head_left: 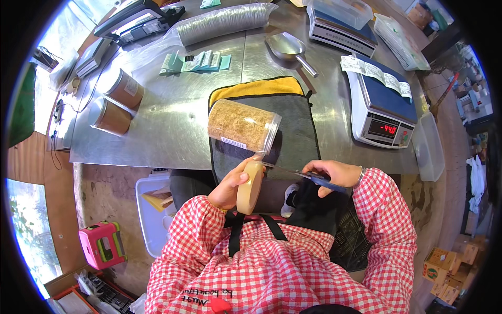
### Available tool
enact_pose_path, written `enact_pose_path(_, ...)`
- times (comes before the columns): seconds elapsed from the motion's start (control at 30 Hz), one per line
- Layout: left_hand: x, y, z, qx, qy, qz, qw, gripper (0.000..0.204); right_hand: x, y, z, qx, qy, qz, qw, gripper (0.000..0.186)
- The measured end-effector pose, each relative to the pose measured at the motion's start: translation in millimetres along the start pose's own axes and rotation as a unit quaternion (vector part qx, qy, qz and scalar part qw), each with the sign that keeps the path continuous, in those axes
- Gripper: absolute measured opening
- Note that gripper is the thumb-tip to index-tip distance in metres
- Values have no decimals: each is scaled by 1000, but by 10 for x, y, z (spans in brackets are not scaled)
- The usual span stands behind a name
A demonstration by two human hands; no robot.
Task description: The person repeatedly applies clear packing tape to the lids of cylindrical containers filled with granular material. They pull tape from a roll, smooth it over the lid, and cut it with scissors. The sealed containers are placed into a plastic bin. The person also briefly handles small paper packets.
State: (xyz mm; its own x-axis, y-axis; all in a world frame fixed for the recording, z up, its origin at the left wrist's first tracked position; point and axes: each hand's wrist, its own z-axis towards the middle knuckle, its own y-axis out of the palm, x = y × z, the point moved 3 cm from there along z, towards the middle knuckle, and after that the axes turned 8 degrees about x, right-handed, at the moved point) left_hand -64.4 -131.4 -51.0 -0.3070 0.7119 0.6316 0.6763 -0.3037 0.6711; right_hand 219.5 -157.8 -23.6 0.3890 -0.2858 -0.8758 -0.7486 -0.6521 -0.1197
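Note:
A clear jar (240,124) of light-brown flakes lies on its side on a grey cloth (300,140) with a yellow band, its lid end toward the right. Just below that end, my left hand (225,191) grips a roll of tan tape (249,188), fingers close to the jar's rim. A short strip seems to run from the roll up to the jar. My right hand (339,172) has its fingers through the handles of dark-blue scissors (328,183). Their blades point left to the gap between roll and jar; whether they touch the tape I cannot tell.
Two brown-filled jars (111,115) stand at the table's left. Teal packets (194,63), a metal scoop (286,46) and a bagged stack of lids (225,25) lie behind the cloth. A scale (384,107) bearing paper labels stands right, beside a clear plastic tub (429,152).

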Motion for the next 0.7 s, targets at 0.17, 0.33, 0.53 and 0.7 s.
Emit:
enact_pose_path(0.17, -21, -35, 2, -8, 10, 14, 1000, 83, -33, -67, -32, -44, 34, 31, 998, 73)
enact_pose_path(0.33, -26, -33, 3, -6, 15, 21, 1000, 84, 52, -45, -7, -52, 28, 83, 995, 68)
enact_pose_path(0.53, -20, -34, 12, -13, 6, 30, 999, 80, -67, 88, 284, -45, 7, 70, 997, 63)
enact_pose_path(0.7, 11, -15, 7, -16, 14, 46, 999, 77, -190, 145, 368, -27, 32, 83, 996, 56)
